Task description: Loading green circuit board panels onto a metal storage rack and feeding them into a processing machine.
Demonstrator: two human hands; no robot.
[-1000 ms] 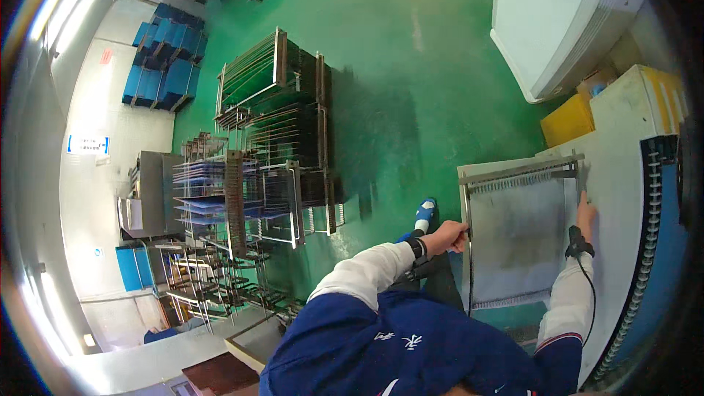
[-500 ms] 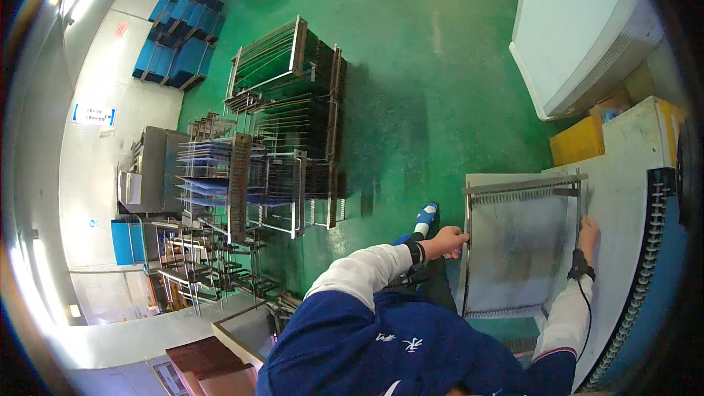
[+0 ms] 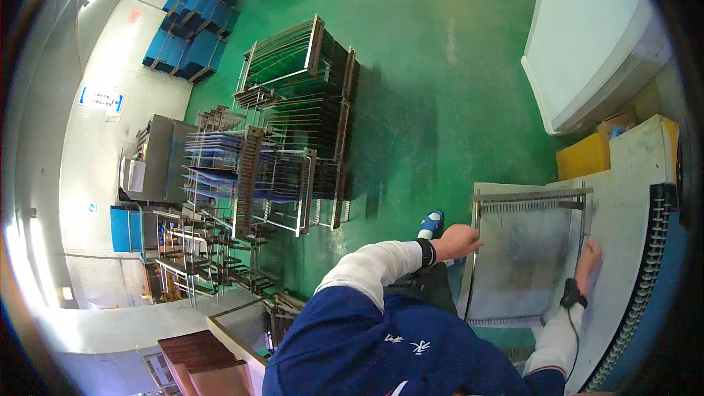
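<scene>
A metal rack with toothed crossbars stands in front of me, low at the right. A greyish flat panel lies between its side bars. At the rack's left bar, my left hand is closed, fingers curled at the metal. My right hand is closed at the right side bar, beside a pale work surface; its fingertips are small and partly hidden. Each wrist wears a black band, and a thin cable runs from the right one.
Slotted racks full of dark green and blue panels stand left on the green floor. A large white cabinet-like unit is at far right, near a yellow box. Along the right runs a coil-edged strip. Empty metal frames stand at left.
My view has shifted slightly, so the surroundings sit a little further right and lower. Both hands stay at the rack's sides, the right one slightly nearer me along its bar.
</scene>
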